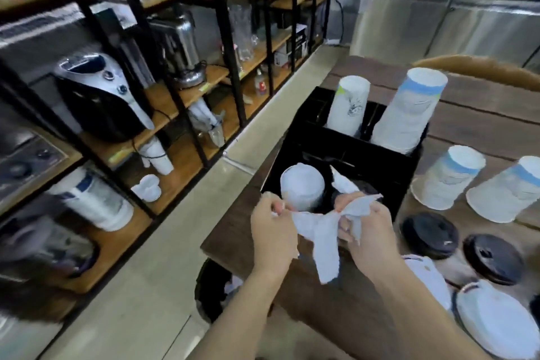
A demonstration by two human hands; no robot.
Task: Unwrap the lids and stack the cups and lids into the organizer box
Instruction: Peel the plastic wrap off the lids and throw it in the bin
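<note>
A black organizer box stands on the wooden table. Two stacks of upturned paper cups fill its back compartments, and a stack of white lids sits in the front left one. My left hand and my right hand both grip a crumpled clear plastic wrapper just in front of the box. Two more upturned cup stacks stand to the right. Two black lid stacks lie near the front edge.
White lids lie at the lower right. A black bin stands on the floor below the table's edge. Wooden shelving with appliances and glassware lines the left side. A chair back shows beyond the table.
</note>
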